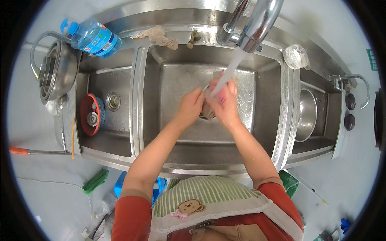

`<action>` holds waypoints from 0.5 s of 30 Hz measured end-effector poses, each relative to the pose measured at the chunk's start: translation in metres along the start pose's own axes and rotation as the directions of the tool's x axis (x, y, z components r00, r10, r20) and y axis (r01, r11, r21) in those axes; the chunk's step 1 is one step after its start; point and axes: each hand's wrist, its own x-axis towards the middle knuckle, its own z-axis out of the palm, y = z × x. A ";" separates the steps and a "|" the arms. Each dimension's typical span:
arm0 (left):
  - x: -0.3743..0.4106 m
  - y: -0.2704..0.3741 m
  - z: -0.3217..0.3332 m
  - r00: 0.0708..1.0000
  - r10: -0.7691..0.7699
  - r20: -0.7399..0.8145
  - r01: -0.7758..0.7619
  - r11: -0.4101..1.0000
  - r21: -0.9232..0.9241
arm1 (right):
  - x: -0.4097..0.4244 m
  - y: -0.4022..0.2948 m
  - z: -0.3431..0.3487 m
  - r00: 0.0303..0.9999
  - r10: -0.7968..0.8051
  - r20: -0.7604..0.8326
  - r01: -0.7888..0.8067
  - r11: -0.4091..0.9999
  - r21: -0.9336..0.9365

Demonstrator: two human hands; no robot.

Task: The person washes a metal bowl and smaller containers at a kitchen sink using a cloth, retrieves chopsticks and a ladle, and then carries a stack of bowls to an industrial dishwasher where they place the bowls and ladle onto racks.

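Over the middle stainless steel sink basin (181, 75), both of my hands work close together under a stream of water (229, 69). My left hand (190, 104) has its fingers curled around a small metal item (206, 87), of which only a thin shiny edge shows. My right hand (227, 104) presses against it from the other side, blurred by motion and splashing water. A thin, wet greyish-brown cloth (208, 111) hangs between the hands, and some pink shows at the right fingers. The chrome faucet (251, 37) reaches in above. My fingers hide most of what they hold.
A blue-labelled pump bottle (98, 39), a crumpled cloth (158, 36) and a dark green scrubber (193, 38) lie along the back ledge. Nested metal bowls (64, 70) stand left. An orange basket (89, 129) sits in the left basin, a metal bowl (306, 116) in the right one.
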 end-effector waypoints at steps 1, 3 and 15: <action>-0.005 -0.001 0.000 0.999 0.054 -0.004 -0.054 0.998 0.018 | 0.010 0.011 0.002 0.944 0.295 0.150 -0.330 0.873 0.358; -0.015 -0.007 -0.001 0.987 0.159 -0.007 -0.158 0.986 0.048 | 0.028 0.038 0.002 0.581 0.500 0.642 -0.761 0.053 0.647; -0.007 -0.028 -0.022 0.858 -0.473 -0.200 0.243 0.717 -0.654 | -0.083 -0.030 0.030 0.980 0.138 0.146 -0.180 0.924 0.336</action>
